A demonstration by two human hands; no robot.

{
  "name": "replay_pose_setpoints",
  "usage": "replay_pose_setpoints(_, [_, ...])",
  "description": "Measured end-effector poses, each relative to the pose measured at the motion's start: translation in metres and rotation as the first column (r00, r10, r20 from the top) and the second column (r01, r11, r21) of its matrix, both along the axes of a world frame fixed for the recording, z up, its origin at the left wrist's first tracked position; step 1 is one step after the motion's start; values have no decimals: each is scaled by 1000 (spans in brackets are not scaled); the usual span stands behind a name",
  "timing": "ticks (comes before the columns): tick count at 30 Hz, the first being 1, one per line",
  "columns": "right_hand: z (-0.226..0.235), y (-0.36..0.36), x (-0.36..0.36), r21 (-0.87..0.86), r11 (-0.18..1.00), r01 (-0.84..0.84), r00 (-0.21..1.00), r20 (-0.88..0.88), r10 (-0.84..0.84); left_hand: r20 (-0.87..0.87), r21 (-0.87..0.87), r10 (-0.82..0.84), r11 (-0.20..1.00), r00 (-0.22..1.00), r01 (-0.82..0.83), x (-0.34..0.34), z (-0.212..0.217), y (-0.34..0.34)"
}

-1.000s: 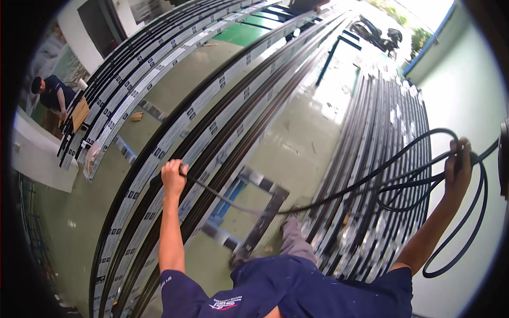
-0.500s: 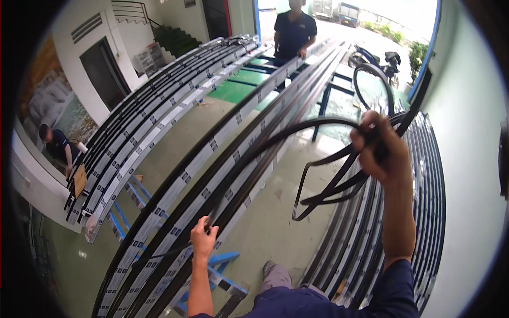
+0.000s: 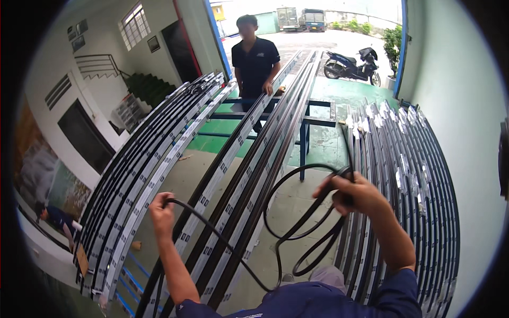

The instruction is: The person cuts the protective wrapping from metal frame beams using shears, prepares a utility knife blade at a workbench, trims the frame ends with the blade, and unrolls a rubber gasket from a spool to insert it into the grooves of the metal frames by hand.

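Note:
My left hand [image 3: 161, 211] grips one end of a long black rubber strip [image 3: 222, 241] just above the long dark metal profiles [image 3: 249, 175] lying on blue stands. My right hand [image 3: 354, 192] is closed around gathered loops of the same strip [image 3: 305, 238], held up over the floor between the middle profiles and the stack on the right. The strip sags in a curve from one hand to the other, passing close to my chest.
More long profiles lie in a stack on the left [image 3: 143, 164] and on the right [image 3: 408, 175]. A person in a dark shirt [image 3: 256, 58] stands at the far end by a blue stand [image 3: 307, 124]. Another person [image 3: 55, 218] crouches far left. A motorbike [image 3: 352, 66] is parked beyond.
My view has tilted up toward the far end. My right hand with the loops has come down and nearer; my left hand has slid along the strip on the profiles.

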State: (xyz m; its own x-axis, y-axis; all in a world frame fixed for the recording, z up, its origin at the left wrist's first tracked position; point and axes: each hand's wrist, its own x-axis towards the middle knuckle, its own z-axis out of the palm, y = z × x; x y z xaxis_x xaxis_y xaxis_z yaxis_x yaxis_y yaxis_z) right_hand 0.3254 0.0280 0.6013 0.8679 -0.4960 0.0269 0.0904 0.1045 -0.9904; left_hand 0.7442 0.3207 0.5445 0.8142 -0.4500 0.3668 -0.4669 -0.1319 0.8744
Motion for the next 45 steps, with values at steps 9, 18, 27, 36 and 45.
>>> replay_pose_setpoints(9, [-23, -314, -71, 416, 801, 431, 739, 346, -578, 777, 466, 142, 524, 613, -713, 186, -95, -120])
replay_pose_setpoints(18, [31, -547, 51, 192, 956, 220, 914, 301, -270, 341, 843, 375, 284, 862, -457, 165, -181, -379])
replay_pose_setpoints(27, [-13, -711, 232, 26, 992, -121, 992, -25, 121, -354, -231, -829, 526, 433, 819, -41, -23, -830])
replay_pose_setpoints(36, [-25, -970, 271, -52, 992, -115, 993, -32, 113, 152, 315, -75, 949, 986, 23, 214, -32, -952])
replay_pose_setpoints(45, [-21, -1252, 262, -89, 994, 68, 997, 55, -63, 301, 827, 551, 255, 778, -500, 341, -273, -953])
